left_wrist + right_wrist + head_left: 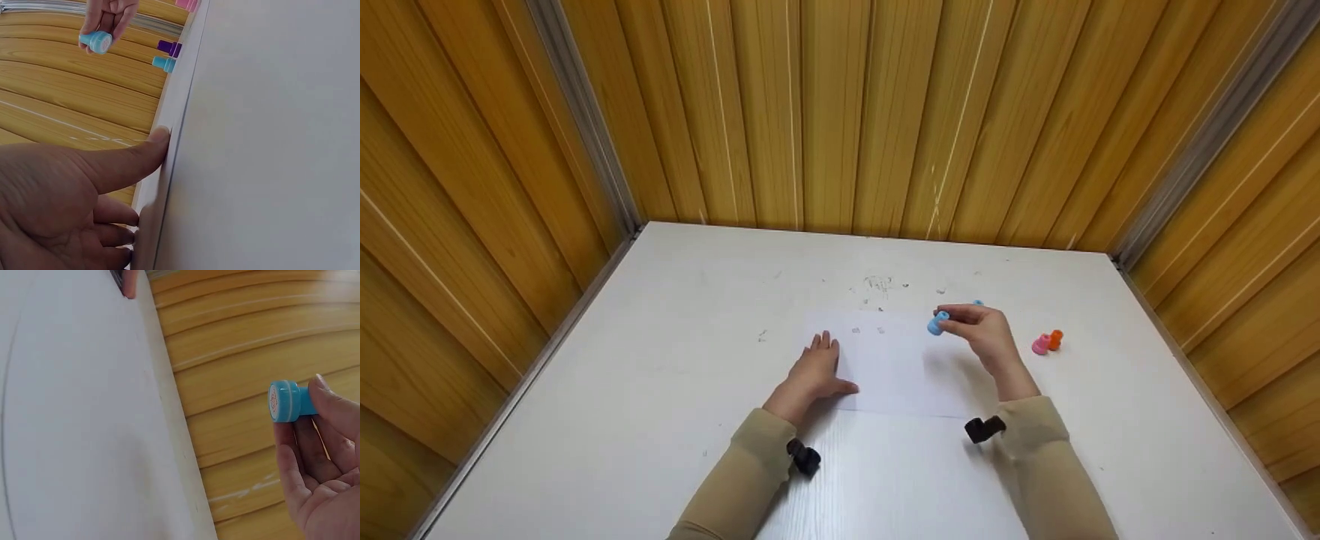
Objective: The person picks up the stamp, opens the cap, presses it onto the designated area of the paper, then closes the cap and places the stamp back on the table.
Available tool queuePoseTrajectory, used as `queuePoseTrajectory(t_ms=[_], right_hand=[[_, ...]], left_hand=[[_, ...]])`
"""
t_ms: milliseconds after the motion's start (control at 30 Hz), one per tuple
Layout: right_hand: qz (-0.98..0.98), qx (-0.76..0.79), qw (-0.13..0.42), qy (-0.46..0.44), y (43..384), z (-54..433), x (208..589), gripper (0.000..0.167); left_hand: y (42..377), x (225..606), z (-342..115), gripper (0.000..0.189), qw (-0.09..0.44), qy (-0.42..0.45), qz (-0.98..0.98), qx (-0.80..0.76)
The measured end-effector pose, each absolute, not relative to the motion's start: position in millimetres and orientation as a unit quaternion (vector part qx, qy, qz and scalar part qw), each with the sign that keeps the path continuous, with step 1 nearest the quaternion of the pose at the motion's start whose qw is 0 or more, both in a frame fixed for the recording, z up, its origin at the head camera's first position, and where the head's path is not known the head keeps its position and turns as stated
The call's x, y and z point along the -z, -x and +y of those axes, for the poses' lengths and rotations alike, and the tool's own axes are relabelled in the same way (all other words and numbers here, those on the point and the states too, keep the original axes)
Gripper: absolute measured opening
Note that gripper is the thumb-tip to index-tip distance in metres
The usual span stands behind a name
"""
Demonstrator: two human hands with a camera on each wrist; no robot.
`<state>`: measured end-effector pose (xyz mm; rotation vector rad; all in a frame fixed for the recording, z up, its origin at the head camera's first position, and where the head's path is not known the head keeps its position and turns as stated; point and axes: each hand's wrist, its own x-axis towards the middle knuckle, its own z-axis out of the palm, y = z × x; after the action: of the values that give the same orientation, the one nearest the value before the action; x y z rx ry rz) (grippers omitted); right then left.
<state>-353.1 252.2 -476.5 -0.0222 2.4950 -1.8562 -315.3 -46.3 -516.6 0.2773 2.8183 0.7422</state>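
My right hand (986, 334) pinches a light blue toy stamp (937, 323) by its narrow handle, raised over the right part of a white paper sheet (892, 375). In the right wrist view the round face of the stamp (284, 401) shows a reddish pattern, turned away from the palm. My left hand (815, 369) rests at the sheet's left edge, fingers extended and thumb (135, 163) lying out along the paper. Two small faint marks (868, 331) appear near the sheet's upper part.
Pink (1041, 344) and orange (1056, 340) stamps stand right of my right hand. Another blue stamp (978, 303) shows behind that hand, and a purple stamp (169, 48) appears in the left wrist view. Dark scribbles (877, 283) mark the white table (622, 375); wood-patterned walls enclose it.
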Motion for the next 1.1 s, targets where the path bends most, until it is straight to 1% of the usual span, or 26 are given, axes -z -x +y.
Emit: queuePoseTrajectory(t_ms=[67,167,300,400,533,633,833,1000,1100], right_hand=[[0.808,0.588,0.019,0.014,353,243,481,0.038],[0.807,0.590,0.023,0.024,350,231,485,0.037],[0.792,0.609,0.022,0.040,345,216,487,0.035],[0.779,0.624,0.018,0.054,340,205,489,0.033],[0.760,0.647,0.015,0.065,334,190,494,0.031],[0.740,0.668,0.016,0.071,330,179,497,0.031],[0.722,0.689,0.012,0.063,325,168,502,0.030],[0.713,0.700,0.011,0.046,325,165,505,0.028],[0.686,0.727,0.025,0.027,326,164,507,0.028]], left_hand=[[316,516,-46,0.098,0.102,-0.094,0.957,-0.255],[317,514,-44,0.090,0.075,-0.092,0.947,-0.300],[316,513,-37,0.071,0.026,-0.094,0.893,-0.440],[315,513,-29,0.059,0.009,-0.106,0.838,-0.536],[312,515,-20,0.050,-0.002,-0.134,0.782,-0.609],[311,516,-15,0.043,-0.017,-0.147,0.754,-0.640],[309,518,-13,0.027,-0.055,-0.127,0.743,-0.655],[310,518,-14,0.023,-0.067,-0.128,0.738,-0.660],[310,518,-14,0.023,-0.074,-0.131,0.737,-0.658]])
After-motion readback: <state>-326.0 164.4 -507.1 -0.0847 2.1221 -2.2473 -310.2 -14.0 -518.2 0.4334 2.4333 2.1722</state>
